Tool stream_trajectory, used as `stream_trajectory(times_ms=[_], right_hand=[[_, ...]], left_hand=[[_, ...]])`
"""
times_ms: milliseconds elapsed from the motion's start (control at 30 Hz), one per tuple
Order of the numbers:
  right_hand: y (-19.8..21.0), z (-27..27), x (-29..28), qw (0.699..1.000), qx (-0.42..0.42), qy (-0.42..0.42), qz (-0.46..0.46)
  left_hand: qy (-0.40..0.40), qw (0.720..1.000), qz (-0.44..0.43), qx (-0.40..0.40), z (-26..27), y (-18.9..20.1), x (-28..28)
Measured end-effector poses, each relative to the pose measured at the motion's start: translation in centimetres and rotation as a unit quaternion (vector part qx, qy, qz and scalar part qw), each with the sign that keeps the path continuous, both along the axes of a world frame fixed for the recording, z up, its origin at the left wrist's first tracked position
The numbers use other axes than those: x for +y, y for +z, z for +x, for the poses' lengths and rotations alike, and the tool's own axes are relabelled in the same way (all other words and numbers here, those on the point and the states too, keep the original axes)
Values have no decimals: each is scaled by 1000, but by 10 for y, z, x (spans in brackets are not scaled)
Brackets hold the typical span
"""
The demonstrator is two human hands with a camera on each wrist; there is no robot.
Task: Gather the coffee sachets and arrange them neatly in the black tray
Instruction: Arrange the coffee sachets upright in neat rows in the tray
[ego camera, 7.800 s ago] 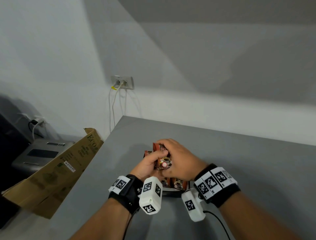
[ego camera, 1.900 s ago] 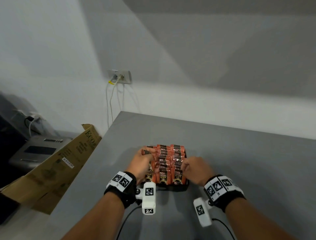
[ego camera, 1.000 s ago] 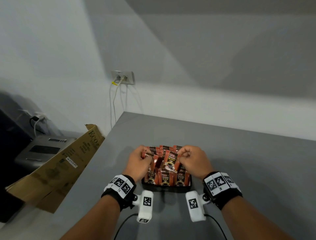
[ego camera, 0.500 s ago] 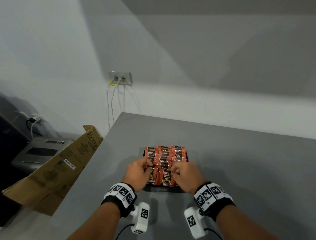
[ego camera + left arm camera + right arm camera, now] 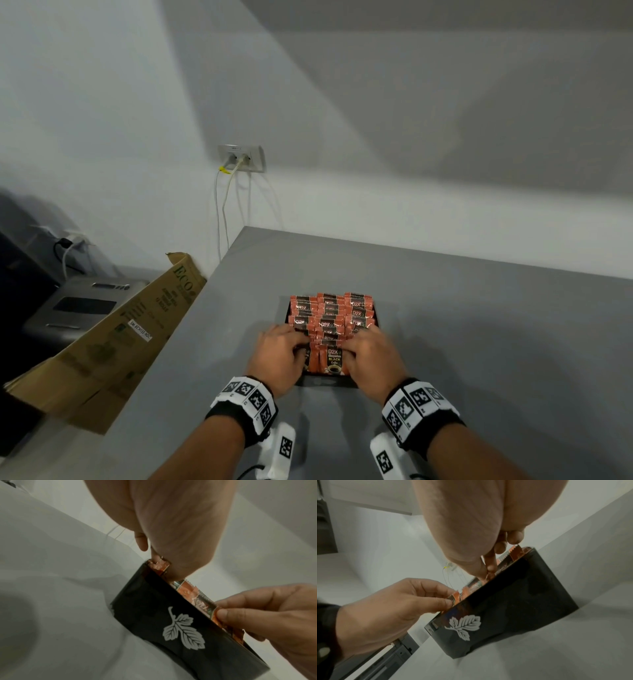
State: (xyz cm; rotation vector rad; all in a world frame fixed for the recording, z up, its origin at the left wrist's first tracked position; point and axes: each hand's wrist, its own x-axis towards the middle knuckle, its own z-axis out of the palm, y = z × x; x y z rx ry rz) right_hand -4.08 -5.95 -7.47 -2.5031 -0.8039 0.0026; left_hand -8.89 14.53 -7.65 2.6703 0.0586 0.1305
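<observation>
The black tray (image 5: 377, 315) stands on the grey table, packed with three rows of orange-and-black coffee sachets (image 5: 330, 313) standing on edge. My left hand (image 5: 301, 342) is at the tray's near left corner, my right hand (image 5: 352, 346) at its near right. In the left wrist view my left hand (image 5: 154, 557) pinches the top of a sachet (image 5: 158, 566) above the tray wall (image 5: 154, 608). In the right wrist view my right hand (image 5: 489, 569) pinches the top of another sachet (image 5: 513, 553) in the tray (image 5: 522, 601). My hands hide the sachets under them.
The grey table (image 5: 479, 325) ends at a left edge close to the tray. Beyond that edge a cardboard box (image 5: 113, 342) leans over a grey machine (image 5: 82, 308). A wall socket (image 5: 241, 158) with hanging cables is behind.
A second ago both hands held a tilted sachet above the middle rows. It now stands in the row, and both hands have come back to the tray's near end.
</observation>
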Motion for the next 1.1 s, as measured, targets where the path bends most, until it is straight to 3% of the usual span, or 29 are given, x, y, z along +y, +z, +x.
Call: stream_trajectory(times_ms=[367, 533, 667, 867, 1100], right_hand=[[-4, 3, 3, 997, 42, -54, 22], [-11, 5, 0, 1000, -10, -3, -24], [-5, 13, 0, 996, -73, -49, 14], [5, 27, 8, 985, 4, -70, -155], [-16, 26, 12, 977, 31, -78, -196]], left_hand=[[8, 994, 109, -15, 0, 1, 1], [13, 992, 126, -7, -1, -4, 5], [29, 997, 71, -26, 1, 6, -3], [14, 994, 89, 57, 22, 6, -22], [3, 983, 135, 127, 30, -4, -31]])
